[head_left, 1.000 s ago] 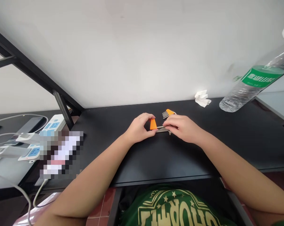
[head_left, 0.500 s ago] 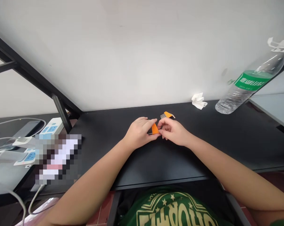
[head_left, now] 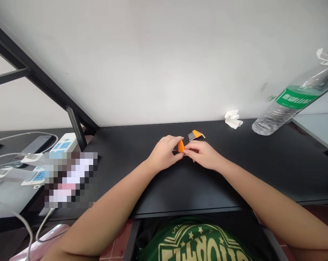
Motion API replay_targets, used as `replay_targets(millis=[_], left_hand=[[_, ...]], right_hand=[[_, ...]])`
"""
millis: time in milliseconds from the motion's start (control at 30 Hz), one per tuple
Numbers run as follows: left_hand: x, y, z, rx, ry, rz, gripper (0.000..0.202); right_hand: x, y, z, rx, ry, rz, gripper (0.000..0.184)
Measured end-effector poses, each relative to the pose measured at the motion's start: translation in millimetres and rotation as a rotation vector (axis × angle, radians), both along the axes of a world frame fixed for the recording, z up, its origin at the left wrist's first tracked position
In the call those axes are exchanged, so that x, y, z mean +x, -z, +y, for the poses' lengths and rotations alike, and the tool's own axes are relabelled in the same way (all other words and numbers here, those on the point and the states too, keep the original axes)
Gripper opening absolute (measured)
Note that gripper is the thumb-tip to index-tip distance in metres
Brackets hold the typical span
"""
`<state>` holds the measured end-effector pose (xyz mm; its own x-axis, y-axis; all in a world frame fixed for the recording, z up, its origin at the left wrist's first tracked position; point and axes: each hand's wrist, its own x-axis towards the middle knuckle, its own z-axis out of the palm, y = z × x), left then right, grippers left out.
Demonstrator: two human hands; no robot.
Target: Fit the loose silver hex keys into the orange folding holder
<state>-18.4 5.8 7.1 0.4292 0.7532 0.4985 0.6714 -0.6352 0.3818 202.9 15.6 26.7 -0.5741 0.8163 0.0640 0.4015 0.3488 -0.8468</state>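
Observation:
My left hand (head_left: 165, 153) holds an orange holder (head_left: 181, 146) between fingertips and thumb, over the middle of the black table. A thin dark rod shows between that hand's fingers and the holder. At the holder's right edge, the thumb and fingers of my right hand (head_left: 203, 154) are pinched together; what lies between them is too small and hidden to make out. Just behind my right hand, what looks like a hex key set (head_left: 196, 134) lies on the table. It has an orange holder, several parallel metal rods and one bent end on the right.
Crumpled white tissue (head_left: 233, 119) lies by the wall, near a large clear bottle (head_left: 274, 114) with a green label. A power strip (head_left: 62, 145) with plugs and cables is at the left, beside a blurred-out phone-like object (head_left: 74, 177). Black frame bars rise there.
The right fingers have closed in against the holder's right edge, and the holder has turned slightly. The whole view has shifted a little; the set on the table lies as before.

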Motion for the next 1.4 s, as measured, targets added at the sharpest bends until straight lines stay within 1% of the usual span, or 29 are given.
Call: replay_targets(millis=[67, 167, 200, 300, 433, 533, 667, 900, 967, 1100, 1167, 1233, 1300, 1400], left_hand=[[-1, -1.0, 1, -0.018, -0.020, 0.004, 0.045], [-4, -1.3, 3, -0.042, -0.080, 0.017, 0.045], [-6, -0.9, 4, -0.050, -0.101, 0.019, 0.046], [-10, 1.7, 9, -0.077, -0.137, 0.017, 0.047], [-13, 4.7, 12, -0.100, -0.136, 0.013, 0.047], [-13, 5.3, 13, -0.105, -0.136, -0.002, 0.045], [-14, 5.6, 14, -0.128, -0.131, -0.026, 0.045], [-14, 5.9, 15, -0.141, -0.122, -0.026, 0.043], [-14, 5.6, 15, -0.146, -0.125, -0.017, 0.043], [-14, 5.7, 14, -0.148, -0.131, -0.011, 0.044], [-14, 5.9, 14, -0.147, -0.118, -0.001, 0.042], [-13, 5.9, 14, -0.151, -0.098, 0.011, 0.040], [-11, 5.5, 13, -0.149, -0.089, 0.023, 0.039], [-10, 4.8, 11, -0.126, -0.083, 0.029, 0.038]], right_hand=[[3, -0.8, 1, 0.109, -0.011, -0.090, 0.023], [12, -0.7, 3, 0.281, -0.046, -0.355, 0.028], [15, 0.2, 4, 0.335, -0.065, -0.447, 0.026], [18, 5.1, 6, 0.463, -0.129, -0.617, 0.013], [12, 8.3, 6, 0.540, -0.166, -0.680, 0.010], [9, 5.5, 4, 0.524, -0.159, -0.714, 0.007], [12, 2.7, 4, 0.469, -0.129, -0.698, 0.006], [16, 6.8, 5, 0.536, -0.171, -0.652, 0.020], [18, 4.8, 7, 0.516, -0.149, -0.577, 0.020], [25, 0.6, 14, 0.484, -0.061, -0.306, 0.016], [27, 1.6, 18, 0.536, -0.009, -0.185, 0.016], [28, 4.5, 19, 0.610, 0.016, -0.123, 0.018], [27, 8.0, 20, 0.669, 0.014, -0.125, 0.020], [26, 11.0, 18, 0.734, 0.011, -0.194, 0.023]])
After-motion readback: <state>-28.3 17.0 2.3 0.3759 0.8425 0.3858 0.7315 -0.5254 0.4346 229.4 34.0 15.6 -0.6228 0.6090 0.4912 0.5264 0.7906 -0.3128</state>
